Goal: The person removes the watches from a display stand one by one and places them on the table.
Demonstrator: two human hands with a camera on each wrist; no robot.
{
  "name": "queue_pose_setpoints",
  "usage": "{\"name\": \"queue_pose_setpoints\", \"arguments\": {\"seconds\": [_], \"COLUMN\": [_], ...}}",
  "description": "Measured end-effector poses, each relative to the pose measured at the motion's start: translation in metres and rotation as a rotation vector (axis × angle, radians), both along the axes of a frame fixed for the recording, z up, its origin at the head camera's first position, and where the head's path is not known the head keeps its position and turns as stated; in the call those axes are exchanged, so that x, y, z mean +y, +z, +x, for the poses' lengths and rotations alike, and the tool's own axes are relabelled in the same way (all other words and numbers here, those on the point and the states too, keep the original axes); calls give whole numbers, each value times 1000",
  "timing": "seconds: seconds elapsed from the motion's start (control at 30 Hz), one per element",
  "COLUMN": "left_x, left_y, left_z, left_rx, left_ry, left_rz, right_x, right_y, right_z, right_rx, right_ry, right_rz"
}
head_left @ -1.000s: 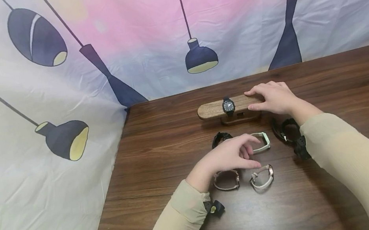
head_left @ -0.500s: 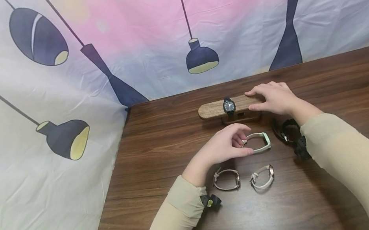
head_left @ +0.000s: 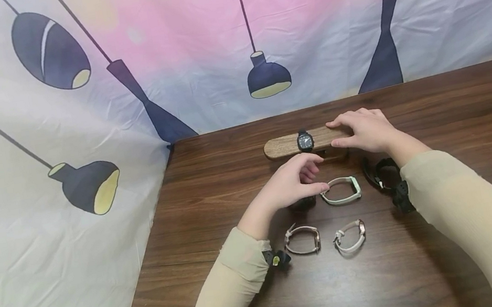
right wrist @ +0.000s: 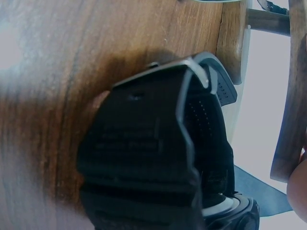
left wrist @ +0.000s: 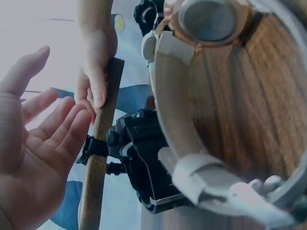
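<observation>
My left hand [head_left: 285,186] hovers in front of the wooden watch stand [head_left: 280,147], fingers spread and nothing in its grasp. In the left wrist view its bare palm [left wrist: 36,158] faces the stand's bar [left wrist: 93,191]. A black-strapped watch [head_left: 305,141] sits around that bar. My right hand [head_left: 364,130] holds the bar's right end, thumb in front and fingers behind. Below my left hand, a chunky black watch [head_left: 303,204] is mostly hidden in the head view. Beside it on the table stands a mint-green watch [head_left: 343,201].
Two pale-strapped watches, one pinkish [head_left: 304,253] and one white [head_left: 350,250], stand nearer the front. Another black watch [right wrist: 139,139] lies below my right wrist. The dark wooden table [head_left: 199,224] backs onto a printed cloth [head_left: 205,74].
My left hand has moved away from me and slightly left, from above the pale watches to just in front of the stand. My right hand has stayed on the bar.
</observation>
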State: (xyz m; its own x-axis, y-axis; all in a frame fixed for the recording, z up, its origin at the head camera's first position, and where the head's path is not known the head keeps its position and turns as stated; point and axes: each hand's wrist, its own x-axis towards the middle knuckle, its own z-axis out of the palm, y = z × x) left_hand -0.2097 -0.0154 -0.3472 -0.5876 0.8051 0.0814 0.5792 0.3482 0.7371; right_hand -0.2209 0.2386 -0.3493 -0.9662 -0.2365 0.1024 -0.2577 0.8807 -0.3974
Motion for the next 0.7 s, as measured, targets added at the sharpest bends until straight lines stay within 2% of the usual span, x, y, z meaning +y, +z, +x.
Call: {"name": "queue_pose_setpoints", "arguments": {"seconds": [0.47,0.7], "left_x": [-3,-3], "left_y": [-1,-2], "left_z": [-11,-17], "left_rx": [-17,10], "left_ry": [71,131], "left_rz": [24,42], "right_x": [0,-1], "right_y": [0,1], "right_z": [0,0], "right_rx": [-1,-11], "right_ry": [-1,-1], "right_rz": [-4,-7]}}
